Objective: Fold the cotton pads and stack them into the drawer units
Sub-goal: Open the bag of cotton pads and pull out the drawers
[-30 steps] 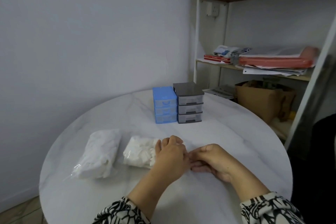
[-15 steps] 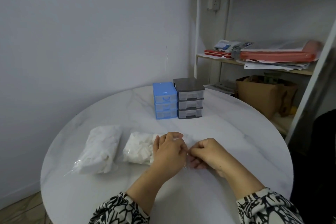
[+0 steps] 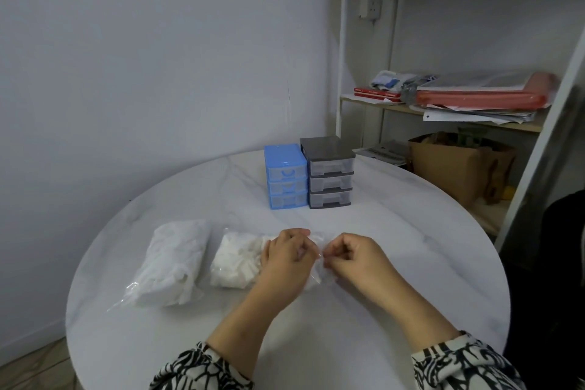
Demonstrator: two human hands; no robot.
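1. Our left hand (image 3: 286, 258) and right hand (image 3: 351, 258) each pinch the clear mouth of the pad bag (image 3: 235, 258) between curled fingers.
2. The bag lies on the table (image 3: 395, 247), full of white, loosely piled cotton pads.
3. A second bag (image 3: 172, 261) lies just left of it.
4. Beyond stand the blue drawers (image 3: 286, 176) and grey drawers (image 3: 329, 172), touching, all closed.

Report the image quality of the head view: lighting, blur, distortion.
Head view: dim, even, bluish light with no hard shadows; wide-angle bending tilts the shelf post at the right edge; the left hand and right hand look slightly soft; a faint sheen marks the clear bag they pinch; the drawer units read clearly.
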